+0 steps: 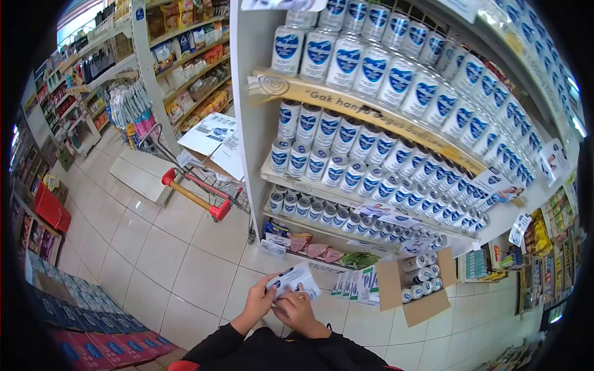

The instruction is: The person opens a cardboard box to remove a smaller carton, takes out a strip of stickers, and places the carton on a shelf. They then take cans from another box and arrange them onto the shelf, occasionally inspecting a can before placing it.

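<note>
Pinching a white-and-blue printed card [304, 276] by its left end with the left hand [261, 298], with the thumb along the edge. Touching the near edge of the same card with the bent fingers of the right hand [299, 311]; cannot tell whether also pinching there, with the underside out of sight. Holding the two hands close together at the lower middle of the view, below dark sleeves' reach of the shelves, with the card slanted above the tiled floor [167, 263]. Facing a tall white shelf unit [243, 86], stocked with rows of white cans [374, 66] with blue labels, and fronted along one shelf by a yellow strip [346, 104] beginning "Gak hanya". Having near the right hand, on the floor, several green-and-white leaflets [359, 284], overlapping, just beside an open cardboard box [390, 285]. Showing inside that box several more cans [422, 274], mostly lying on their sides or tipped. Seeing pink packets [315, 248] low under the shelves, and to the left a cart [197, 193] with a yellow, red-ended handle, loaded with a flattened-looking white carton [210, 137]. Also seeing blue and pink packs [114, 346] at the lower left corner, well apart from both hands
</note>
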Demonstrator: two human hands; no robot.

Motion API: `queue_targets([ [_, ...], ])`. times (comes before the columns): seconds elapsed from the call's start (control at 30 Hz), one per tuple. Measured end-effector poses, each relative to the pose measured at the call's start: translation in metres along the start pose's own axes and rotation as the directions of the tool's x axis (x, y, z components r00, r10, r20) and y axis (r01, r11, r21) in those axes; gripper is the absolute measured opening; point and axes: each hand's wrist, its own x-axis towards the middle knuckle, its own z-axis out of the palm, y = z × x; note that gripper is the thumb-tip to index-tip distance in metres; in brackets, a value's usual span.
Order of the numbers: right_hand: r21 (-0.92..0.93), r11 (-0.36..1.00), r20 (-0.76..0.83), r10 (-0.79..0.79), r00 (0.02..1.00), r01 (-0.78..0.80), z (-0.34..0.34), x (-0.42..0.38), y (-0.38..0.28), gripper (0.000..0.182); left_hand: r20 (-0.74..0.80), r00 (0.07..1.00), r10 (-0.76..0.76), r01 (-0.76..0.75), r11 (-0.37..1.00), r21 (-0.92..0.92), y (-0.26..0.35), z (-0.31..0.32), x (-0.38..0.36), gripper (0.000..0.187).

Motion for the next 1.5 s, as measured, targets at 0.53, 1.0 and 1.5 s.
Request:
queue_targets([
  [0.53, 0.721, 0.566, 0.179, 0.405, 0.896, -0.400, -0.143, 0.040, 0.038, 0.038, 0.169, 0.889, 0.426, -0.448, 0.884, 0.132, 0.094, 0.033, -0.004, 0.034],
  [1.0, 0.637, 0.625, -0.136, 0.667, 0.733, -0.451, -0.155, 0.095, 0.133, 0.031, 0.398, 0.677, 0.619, -0.696, 0.715, 0.071, 0.089, 0.080, 0.146, 0.041],
  [1.5, 0.315, 0.395, 0.213, 0.857, 0.470, -0.863, -0.208, 0.167, 0.224, 0.021, 0.484, 0.644, 0.592, -0.762, 0.553, 0.338, 0.066, 0.111, 0.235, 0.052],
])
